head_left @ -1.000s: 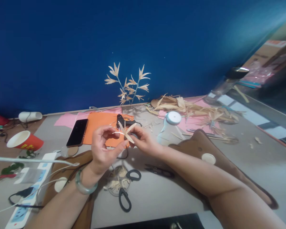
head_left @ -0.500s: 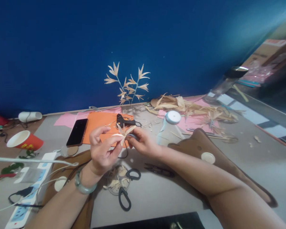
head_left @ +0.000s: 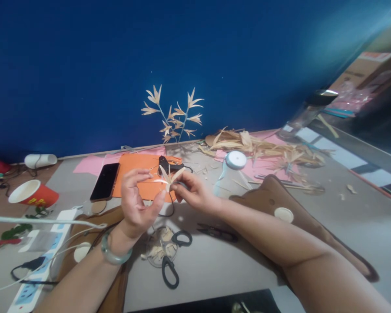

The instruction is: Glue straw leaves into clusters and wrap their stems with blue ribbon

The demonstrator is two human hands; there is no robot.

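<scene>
A small cluster of pale dried leaves (head_left: pixel 168 177) is held up over the table between both hands. My left hand (head_left: pixel 137 202) pinches it from the left, thumb below and fingers curled above. From the right, my right hand (head_left: pixel 191 191) grips the base of the cluster with pinched fingers. Below the hands lie black-handled scissors (head_left: pixel 171 261) on a round clear dish (head_left: pixel 159 251) of leaf scraps, and small black snips (head_left: pixel 217 232) beside them.
An orange sheet (head_left: pixel 137 171), a black phone (head_left: pixel 105 181) and a black glue gun (head_left: pixel 169 166) lie behind the hands. A leaf twig (head_left: pixel 173 117) stands against the blue wall. Also here: white tape roll (head_left: pixel 235 160), dried-leaf pile (head_left: pixel 267 150), red paper cup (head_left: pixel 32 194), power strip (head_left: pixel 39 265).
Both hands with the leaf cluster have shifted slightly left and up; my left fingers have curled closer over the leaves. The view has barely moved.
</scene>
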